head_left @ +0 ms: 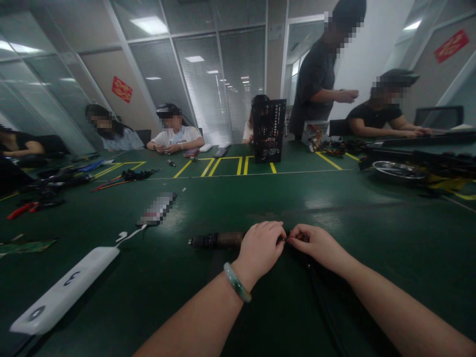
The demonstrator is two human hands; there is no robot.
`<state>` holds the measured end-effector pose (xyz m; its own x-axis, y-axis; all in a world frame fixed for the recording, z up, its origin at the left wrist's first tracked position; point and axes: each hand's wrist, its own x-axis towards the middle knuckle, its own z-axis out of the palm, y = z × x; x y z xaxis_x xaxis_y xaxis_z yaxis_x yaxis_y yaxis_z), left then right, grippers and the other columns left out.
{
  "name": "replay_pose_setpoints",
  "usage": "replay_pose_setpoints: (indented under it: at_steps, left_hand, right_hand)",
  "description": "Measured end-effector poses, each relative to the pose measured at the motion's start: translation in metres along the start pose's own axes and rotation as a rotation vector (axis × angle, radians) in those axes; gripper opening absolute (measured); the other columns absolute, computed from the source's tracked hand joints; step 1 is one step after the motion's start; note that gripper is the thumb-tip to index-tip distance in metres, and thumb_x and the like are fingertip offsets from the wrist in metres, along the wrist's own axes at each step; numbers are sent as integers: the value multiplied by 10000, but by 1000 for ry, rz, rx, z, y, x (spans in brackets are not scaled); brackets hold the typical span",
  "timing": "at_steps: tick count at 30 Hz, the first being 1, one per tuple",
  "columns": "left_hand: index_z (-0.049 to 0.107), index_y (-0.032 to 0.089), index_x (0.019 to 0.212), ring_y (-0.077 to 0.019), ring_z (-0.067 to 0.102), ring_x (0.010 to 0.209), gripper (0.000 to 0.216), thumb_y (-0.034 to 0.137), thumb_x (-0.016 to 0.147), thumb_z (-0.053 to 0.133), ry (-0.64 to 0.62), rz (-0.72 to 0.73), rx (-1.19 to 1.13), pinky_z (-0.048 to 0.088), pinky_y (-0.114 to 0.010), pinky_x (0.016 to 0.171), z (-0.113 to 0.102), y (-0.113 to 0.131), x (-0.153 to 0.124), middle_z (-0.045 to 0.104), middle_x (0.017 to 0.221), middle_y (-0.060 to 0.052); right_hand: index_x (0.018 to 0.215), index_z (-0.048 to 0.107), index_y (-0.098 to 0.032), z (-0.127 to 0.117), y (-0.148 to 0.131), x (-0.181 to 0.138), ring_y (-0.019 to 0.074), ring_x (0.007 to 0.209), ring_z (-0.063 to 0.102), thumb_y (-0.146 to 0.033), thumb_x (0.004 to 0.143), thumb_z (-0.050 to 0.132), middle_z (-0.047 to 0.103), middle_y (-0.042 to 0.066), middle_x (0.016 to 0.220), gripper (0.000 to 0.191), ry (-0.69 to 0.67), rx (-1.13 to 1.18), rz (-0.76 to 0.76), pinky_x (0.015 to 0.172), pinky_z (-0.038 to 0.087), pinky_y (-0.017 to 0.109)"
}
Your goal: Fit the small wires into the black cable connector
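Note:
A dark, slim tool that looks like an electric screwdriver (219,241) lies on the green table, its narrow metal tip pointing left. My left hand (262,245), with a jade-coloured bangle at the wrist, is closed over the tool's right end and hides that part. Close beside it, my right hand (312,245) pinches with thumb and fingertips at the same end. Whatever small part sits between those fingertips is too dark and covered to make out. From beneath my right hand a black cable (325,302) runs down toward the table's near edge.
A white power strip (70,290) lies at left, its cable leading to a phone (158,208). Red-handled pliers (23,210) and wires are farther left. A black computer case (269,131) stands across the table. Several people sit opposite; one person stands (314,74). Dark parts (405,161) crowd the right.

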<state>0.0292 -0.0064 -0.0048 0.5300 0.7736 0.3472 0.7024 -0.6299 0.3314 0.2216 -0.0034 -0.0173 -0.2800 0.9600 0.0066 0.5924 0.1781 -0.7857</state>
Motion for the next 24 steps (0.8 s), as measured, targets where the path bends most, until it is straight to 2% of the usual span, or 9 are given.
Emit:
replay_pose_setpoints:
  at_steps: [9,16,19,21,24]
  left_hand:
    - [588,227,932,-189,538,1092,99,176,850,603,-4,5,0,416,-374,940,1,-1,0,604,1169,2]
    - [588,210,936,-205,555,1063,97,161,853,574,-12,10,26,423,-374,927,1,0,0,624,1102,-26]
    - [584,215,947,-205,547,1073,121,155,843,575,-9,18,29,424,-372,930,1,-1,0,618,1113,-20]
    - [580,219,962,-206,546,1073,138,156,839,576,-4,18,32,424,-374,933,0,0,-1,614,1120,-18]
    - [570,221,992,-205,556,1047,171,156,834,581,2,12,23,431,-369,916,-1,1,-1,619,1092,-17]
  right_hand:
    - [801,656,-205,5,-4,-1,157,626,599,-399,827,581,678,0,714,209,46,-90,46,534,392,240]
    - [781,654,-219,12,-15,-4,156,608,584,-313,806,578,656,-6,693,123,144,-185,15,545,393,254]
    - [763,654,-219,15,-18,-5,162,639,572,-304,782,595,633,14,771,105,223,-282,-16,574,408,265]
    - [745,648,-209,16,-18,-5,159,675,575,-298,770,606,617,39,915,102,284,-320,-51,612,430,273]
    - [735,623,-195,17,-16,-3,167,767,596,-248,773,588,603,56,1034,74,279,-286,-100,684,448,274]
